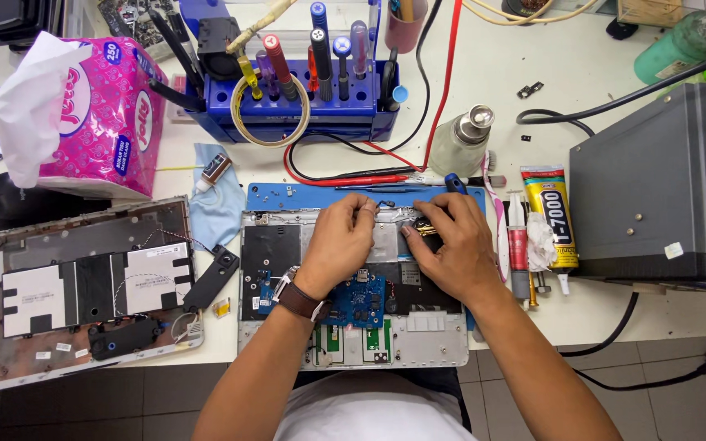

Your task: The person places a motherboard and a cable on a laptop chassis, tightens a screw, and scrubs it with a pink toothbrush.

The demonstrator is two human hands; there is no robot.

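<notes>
An opened laptop base (275, 245) lies on a blue mat in front of me, its blue circuit board (359, 300) and silver shielding exposed. My left hand (341, 237) rests over the upper middle of the base, fingertips pinched at a small dark part near the top edge. My right hand (451, 241) lies just to its right, fingers pressing on a brass-coloured hinge piece (426, 229) at the top of the base. A brown-strapped watch (297, 296) sits on my left wrist. Whether either hand holds a tool is hidden.
A detached laptop cover (83, 286) with speakers lies at the left. A pink tissue pack (96, 114), a blue tool rack (304, 90) with screwdrivers, a metal-topped bottle (461, 140), glue tubes (551, 216) and a dark grey box (663, 188) surround the work spot. Cables cross the white table.
</notes>
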